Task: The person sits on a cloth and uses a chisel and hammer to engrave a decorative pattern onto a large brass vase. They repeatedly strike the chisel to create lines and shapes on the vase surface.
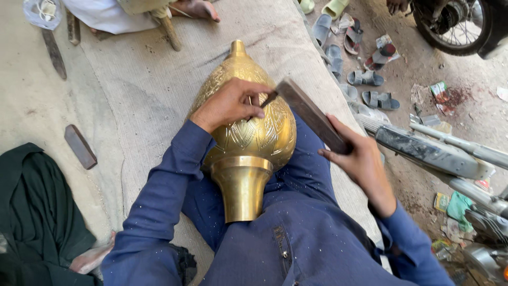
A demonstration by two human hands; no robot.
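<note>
A large engraved brass vessel (pixel 248 132) lies across my lap, its flared neck toward me and its pointed tip away. My left hand (pixel 228 104) rests on its upper side and pinches a thin dark chisel (pixel 266 100) against the engraved surface. My right hand (pixel 359 156) grips a flat dark wooden bar (pixel 309 114), whose far end sits just at the chisel's top. Both arms wear dark blue sleeves.
A beige cloth mat (pixel 143 79) covers the floor. Dark flat bars (pixel 80 146) lie at left beside a dark green cloth (pixel 37 212). Another person's foot (pixel 196 8) is at the top. Several sandals (pixel 365 79) and motorcycle parts (pixel 450 153) crowd the right.
</note>
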